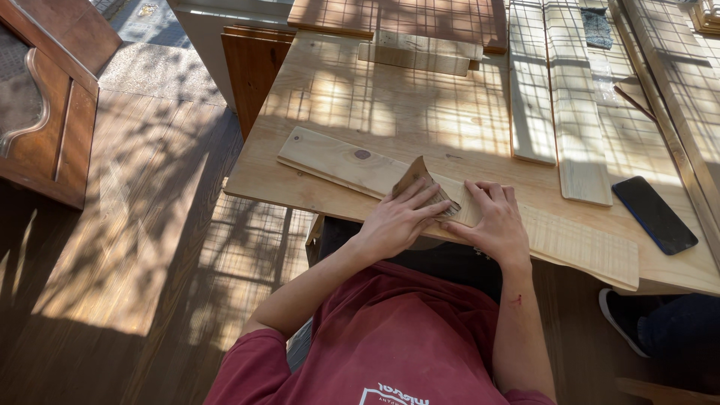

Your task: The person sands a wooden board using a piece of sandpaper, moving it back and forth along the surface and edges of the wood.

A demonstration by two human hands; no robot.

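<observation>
Grip of the left hand (397, 219) pressed flat with fingers spread over a folded sheet of sandpaper (421, 184), pinning it to a long pale pine board (337, 161); grip of the right hand (491, 221) laid palm-down just beside it, fingers together on the same board, closed around nothing. Sandpaper creased upward, one brown corner standing clear of the wood. Board set diagonally across the near edge of a plywood counter (420, 112), a dark knot near its left end, its right end reaching past the counter's front edge. Bare forearms out of a dark red shirt (390, 337), a small red scratch on the right forearm. To the right, a black phone (654, 214) face-up on the counter, well apart from both hands. Farther back, two narrow pale planks (555, 97) side by side and a shorter strip of wood (416, 54) near the far edge. Grid-patterned sunlight and shadow over everything. Left of the counter, a brown plank floor (150, 225) and a dark carved wooden panel (52, 135). At lower right, a dark shoe (622, 315) with a white sole.
</observation>
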